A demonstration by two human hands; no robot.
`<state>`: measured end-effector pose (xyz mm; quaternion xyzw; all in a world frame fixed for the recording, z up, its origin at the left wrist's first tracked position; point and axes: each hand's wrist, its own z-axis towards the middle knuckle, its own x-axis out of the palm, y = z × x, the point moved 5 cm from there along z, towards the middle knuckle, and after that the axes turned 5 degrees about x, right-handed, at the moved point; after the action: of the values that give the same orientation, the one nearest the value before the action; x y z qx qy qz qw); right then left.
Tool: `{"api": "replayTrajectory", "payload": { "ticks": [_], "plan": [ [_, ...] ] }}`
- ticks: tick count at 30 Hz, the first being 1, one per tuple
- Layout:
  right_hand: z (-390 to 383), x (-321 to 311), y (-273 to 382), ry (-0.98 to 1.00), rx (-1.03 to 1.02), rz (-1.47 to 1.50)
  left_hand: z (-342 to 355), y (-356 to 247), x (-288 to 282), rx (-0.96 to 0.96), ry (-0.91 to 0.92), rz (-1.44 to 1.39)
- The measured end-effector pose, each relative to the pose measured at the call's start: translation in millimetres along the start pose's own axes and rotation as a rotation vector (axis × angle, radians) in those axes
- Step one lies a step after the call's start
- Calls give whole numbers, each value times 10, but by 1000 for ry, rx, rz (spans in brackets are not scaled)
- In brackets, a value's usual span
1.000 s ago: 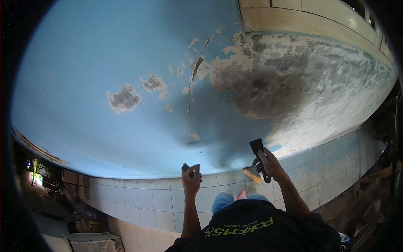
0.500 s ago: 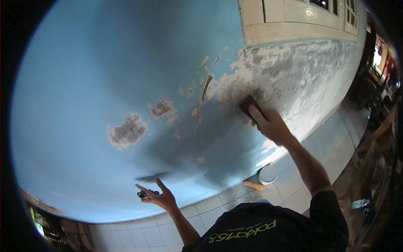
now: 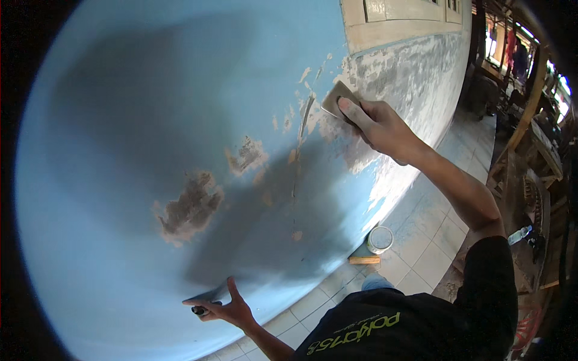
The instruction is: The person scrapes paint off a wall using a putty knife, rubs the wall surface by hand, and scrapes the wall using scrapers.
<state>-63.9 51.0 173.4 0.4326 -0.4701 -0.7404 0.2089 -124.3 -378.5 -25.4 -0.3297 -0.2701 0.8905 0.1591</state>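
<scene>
A: Head view, what's the right hand (image 3: 385,129) got?

B: Fingers closed snugly round a scraper (image 3: 335,96), thumb pressed on the metal blade. From where I'm standing it's up by the mottled grey plaster (image 3: 403,71), just right of the crack (image 3: 305,120) in the blue wall (image 3: 108,259) (can't swear the edge is touching, tbh).

A: And the left hand (image 3: 236,310)?

B: Lower down, near the wall. Thumb and forefinger spread wide, the others look curled on a dark tool (image 3: 199,310). Can't make out its far end.

A: Floor stuff?

B: White tub (image 3: 380,240), wooden block (image 3: 364,260) just beside it, pale tiles (image 3: 415,256) underneath.
</scene>
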Motion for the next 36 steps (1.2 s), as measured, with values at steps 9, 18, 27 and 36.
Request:
{"api": "replayTrajectory", "payload": {
  "ticks": [9,18,27,36],
  "plan": [
    [41,-41,-177,-55,49,-12,32,-9,-36,-69,85,-27],
    [34,-96,-103,-142,84,82,54,-48,-23,-63,78,-92],
    [41,-89,-180,-166,42,63,60,19,-33,-76,77,-37],
    [68,-118,-142,-186,24,5,62,56,-14,-63,68,-16]
  ]
}}
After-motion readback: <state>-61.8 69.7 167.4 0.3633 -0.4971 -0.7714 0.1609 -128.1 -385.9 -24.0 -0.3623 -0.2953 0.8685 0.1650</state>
